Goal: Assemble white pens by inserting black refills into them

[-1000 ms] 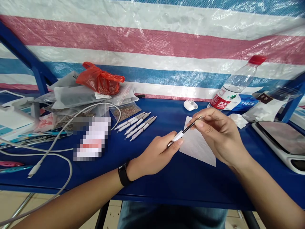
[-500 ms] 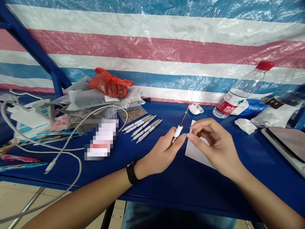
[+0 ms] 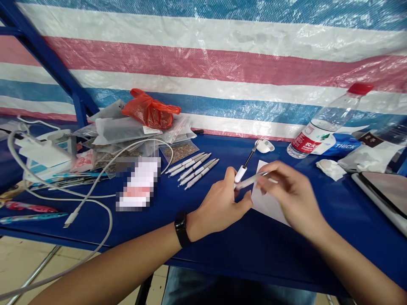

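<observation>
My left hand (image 3: 219,207) is shut on a short white pen section (image 3: 240,174), from which a thin dark metal rod (image 3: 249,155) points up and away. My right hand (image 3: 294,195) holds a slim white pen barrel (image 3: 249,181), its tip close to the white section in my left hand. Whether the two pieces touch is hidden by my fingers. Below my right hand lies a sheet of white paper (image 3: 269,205) on the blue table (image 3: 254,254). A black watch (image 3: 181,228) is on my left wrist.
Several assembled white pens (image 3: 195,169) lie side by side left of my hands. Behind them are a white earbud case (image 3: 263,146) and a red-capped water bottle (image 3: 327,125). Further left are plastic bags, a red bag (image 3: 151,111), and a white cable (image 3: 95,190).
My right hand has gone from holding nothing to holding a white pen barrel, now brought near the section in my left hand. The dark rod stays upright there. The view has shifted slightly.
</observation>
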The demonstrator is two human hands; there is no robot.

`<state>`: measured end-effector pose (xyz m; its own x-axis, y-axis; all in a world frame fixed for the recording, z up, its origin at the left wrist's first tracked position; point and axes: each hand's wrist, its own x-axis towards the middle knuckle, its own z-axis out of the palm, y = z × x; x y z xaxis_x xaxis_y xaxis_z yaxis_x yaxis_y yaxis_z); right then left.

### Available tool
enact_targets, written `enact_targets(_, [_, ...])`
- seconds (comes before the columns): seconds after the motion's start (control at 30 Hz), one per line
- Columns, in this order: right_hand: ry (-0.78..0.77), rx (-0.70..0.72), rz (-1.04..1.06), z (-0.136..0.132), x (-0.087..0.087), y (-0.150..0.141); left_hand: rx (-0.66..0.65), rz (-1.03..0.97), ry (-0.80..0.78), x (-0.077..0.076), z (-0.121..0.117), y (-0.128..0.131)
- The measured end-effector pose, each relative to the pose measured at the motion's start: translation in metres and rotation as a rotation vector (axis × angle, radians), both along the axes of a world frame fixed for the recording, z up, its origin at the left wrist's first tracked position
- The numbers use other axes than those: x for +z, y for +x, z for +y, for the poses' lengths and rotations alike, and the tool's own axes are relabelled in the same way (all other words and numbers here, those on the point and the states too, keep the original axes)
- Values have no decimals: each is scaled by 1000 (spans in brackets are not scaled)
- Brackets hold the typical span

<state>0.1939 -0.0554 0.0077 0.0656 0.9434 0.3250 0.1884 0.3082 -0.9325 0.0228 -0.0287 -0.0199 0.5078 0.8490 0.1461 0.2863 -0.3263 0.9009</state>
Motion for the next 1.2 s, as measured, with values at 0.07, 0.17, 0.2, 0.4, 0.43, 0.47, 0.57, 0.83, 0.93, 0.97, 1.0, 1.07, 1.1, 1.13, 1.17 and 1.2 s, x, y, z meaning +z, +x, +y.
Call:
enact_targets(0.07, [87,-63,165,3,9,13,-12,-3,-29,2,-2,-1])
enact_targets(0.17, [172,-142,291,6,24,30,-69,-16,-80,5,-4,-3])
enact_targets(0.2, [188,-164,300,6,28,35,-85,-12,-85,5,-4,-3])
enact_targets(0.4, [216,-202,252,5,32,40,-118,65,-67,7,-6,-2])
enact_targets(0.43, [214,-192,230,5,31,39,-115,75,-60,7,-6,-2])
enact_targets(0.47, [209,-183,207,6,30,38,-111,83,-53,7,-6,-2])
enact_targets(0.57, [193,-178,172,6,28,36,-103,100,-44,6,-6,-1])
enact_targets(0.83, [189,-147,219,7,28,32,-99,108,-50,7,-6,-1])
enact_targets(0.93, [189,-114,183,8,24,29,-97,108,-48,7,-6,-1])
enact_targets(0.97, [171,-78,159,8,21,27,-98,104,-44,7,-6,-1])
enact_targets(1.0, [142,-33,135,7,18,25,-100,98,-35,7,-6,-1])
enact_targets(1.07, [87,52,98,6,13,19,-102,90,3,7,-5,-3])
enact_targets(1.1, [72,78,87,5,11,16,-102,92,31,7,-4,-4])
enact_targets(1.13, [69,89,74,4,10,14,-100,98,63,6,-3,-5])
enact_targets(1.17, [75,84,53,3,9,13,-97,110,96,5,-2,-6])
enact_targets(1.2, [89,69,20,3,9,12,-95,123,127,4,-1,-6])
